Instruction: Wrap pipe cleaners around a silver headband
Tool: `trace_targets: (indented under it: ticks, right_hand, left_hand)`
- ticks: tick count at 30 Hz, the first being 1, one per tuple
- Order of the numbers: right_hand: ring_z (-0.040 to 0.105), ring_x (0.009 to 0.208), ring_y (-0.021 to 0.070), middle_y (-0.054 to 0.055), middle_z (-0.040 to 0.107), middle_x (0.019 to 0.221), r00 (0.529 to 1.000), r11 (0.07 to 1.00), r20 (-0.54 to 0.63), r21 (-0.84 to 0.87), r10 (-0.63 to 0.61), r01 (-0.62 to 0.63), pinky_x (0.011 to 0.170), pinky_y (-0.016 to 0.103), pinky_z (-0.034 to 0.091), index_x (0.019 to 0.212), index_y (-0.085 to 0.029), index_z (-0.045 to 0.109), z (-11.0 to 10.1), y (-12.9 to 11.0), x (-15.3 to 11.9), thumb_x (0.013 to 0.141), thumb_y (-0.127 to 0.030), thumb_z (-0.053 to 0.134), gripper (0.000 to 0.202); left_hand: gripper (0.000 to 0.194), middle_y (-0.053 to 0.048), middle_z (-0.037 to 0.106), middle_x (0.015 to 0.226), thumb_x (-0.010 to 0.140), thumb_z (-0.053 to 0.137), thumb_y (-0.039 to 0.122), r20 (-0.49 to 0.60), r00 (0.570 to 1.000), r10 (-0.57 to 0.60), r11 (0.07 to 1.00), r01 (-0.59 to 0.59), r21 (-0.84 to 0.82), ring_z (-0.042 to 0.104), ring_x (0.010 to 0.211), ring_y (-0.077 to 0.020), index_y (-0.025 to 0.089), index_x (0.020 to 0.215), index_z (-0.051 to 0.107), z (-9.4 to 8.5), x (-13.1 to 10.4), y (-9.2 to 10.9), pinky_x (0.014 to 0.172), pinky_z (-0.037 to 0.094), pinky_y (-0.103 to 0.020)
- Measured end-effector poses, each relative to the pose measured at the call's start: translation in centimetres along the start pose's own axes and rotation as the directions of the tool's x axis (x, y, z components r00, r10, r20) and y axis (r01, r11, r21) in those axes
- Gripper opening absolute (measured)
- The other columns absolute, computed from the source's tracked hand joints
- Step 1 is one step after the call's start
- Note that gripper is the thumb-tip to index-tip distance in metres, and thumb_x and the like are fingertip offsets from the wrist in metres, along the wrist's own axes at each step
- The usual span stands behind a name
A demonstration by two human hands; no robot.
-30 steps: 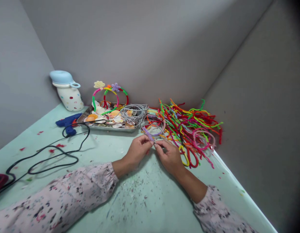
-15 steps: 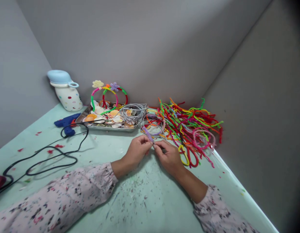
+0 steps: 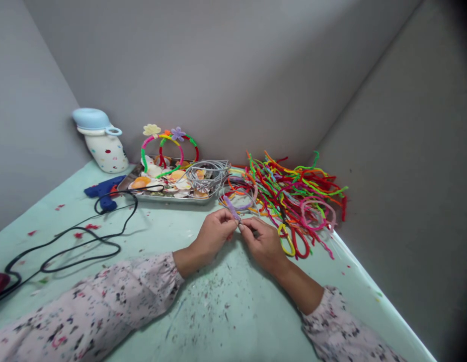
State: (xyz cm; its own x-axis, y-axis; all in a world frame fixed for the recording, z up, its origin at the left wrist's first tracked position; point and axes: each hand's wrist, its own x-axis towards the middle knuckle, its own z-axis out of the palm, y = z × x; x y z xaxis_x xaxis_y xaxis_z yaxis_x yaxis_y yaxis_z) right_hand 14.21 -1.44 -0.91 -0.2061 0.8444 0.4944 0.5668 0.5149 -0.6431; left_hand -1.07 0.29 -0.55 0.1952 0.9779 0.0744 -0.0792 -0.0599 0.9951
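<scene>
A short purple fuzzy piece (image 3: 230,206) rises from between my fingertips, wrapped on what looks like a grey wire. My left hand (image 3: 215,232) pinches it near its lower end. Close beside, the thumb and forefinger of my right hand (image 3: 262,244) are closed on the end of the same piece; that tip is too small to make out clearly. Just beyond the fingers lies a loose grey wire coil with a purple wrapped part (image 3: 243,206). To the right spreads a pile of coloured pipe cleaners (image 3: 290,188).
A metal tray (image 3: 173,199) holds shells, grey wire coils and two wrapped rings with felt flowers. A bottle (image 3: 107,151) and a blue glue gun (image 3: 105,190) with a black cable (image 3: 82,257) are at the left. Scissors (image 3: 300,244) lie right of my hands.
</scene>
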Motion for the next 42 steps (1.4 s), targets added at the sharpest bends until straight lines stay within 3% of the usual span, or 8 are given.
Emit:
trace_targets:
  ticks: [21,42]
  right_hand:
    - [0.063,0.079,0.0184,0.004,0.07,0.086,1.0,1.0,-0.012,0.026,0.018,-0.018,0.074,0.03,0.048,0.091,-0.021,0.067,-0.04,-0.01,-0.04,0.09,-0.024,0.052,0.016]
    - [0.063,0.079,0.0185,0.004,0.07,0.085,1.0,0.999,-0.006,0.03,0.018,-0.018,0.075,0.03,0.048,0.09,-0.021,0.068,0.01,0.05,-0.04,0.091,-0.025,0.052,0.017]
  left_hand:
    - [0.009,0.006,0.045,0.05,0.075,0.061,0.024,0.036,0.999,-0.037,0.993,0.041,-0.111,0.038,0.044,-0.0067,0.017,0.072,0.056,0.07,-0.04,0.23,0.046,0.028,-0.021]
    - [0.009,0.006,0.047,0.052,0.076,0.061,0.023,0.028,0.999,-0.015,0.997,0.017,-0.081,0.04,0.045,-0.0068,0.017,0.072,0.056,0.06,-0.12,0.12,0.047,0.029,-0.022]
